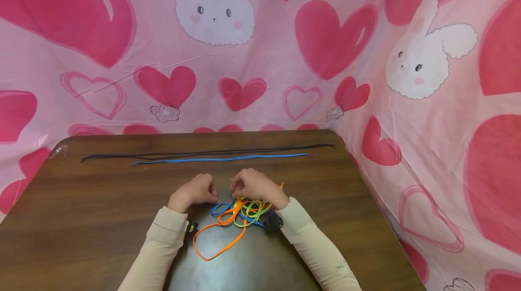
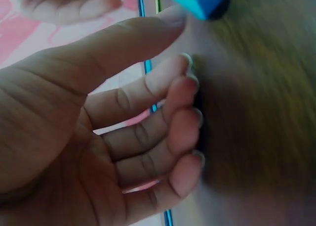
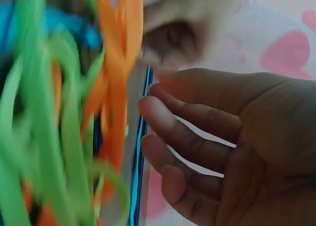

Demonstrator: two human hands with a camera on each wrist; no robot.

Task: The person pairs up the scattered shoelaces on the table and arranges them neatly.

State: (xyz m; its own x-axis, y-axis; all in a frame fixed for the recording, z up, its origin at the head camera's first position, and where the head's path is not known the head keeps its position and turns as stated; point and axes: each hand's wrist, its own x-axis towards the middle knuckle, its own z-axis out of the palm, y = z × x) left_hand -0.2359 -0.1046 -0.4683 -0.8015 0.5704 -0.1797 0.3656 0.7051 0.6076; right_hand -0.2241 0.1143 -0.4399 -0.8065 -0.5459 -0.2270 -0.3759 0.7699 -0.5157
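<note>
A tangle of orange, lime green and blue shoelaces lies on the brown table, an orange loop reaching toward the near edge. At its left side is my left hand, fingers loosely bent and the thumb near a blue lace; nothing shows between thumb and fingers. My right hand hovers over the tangle's far side. In the right wrist view its fingers are loosely curled, with no lace visibly held. Green laces and an orange lace appear close before that hand, partly blurred.
Beyond the hands, a straight blue lace and dark laces lie lengthwise across the table. A clear plastic scrap rests at the far left corner. Pink heart-patterned cloth hangs behind and to the right.
</note>
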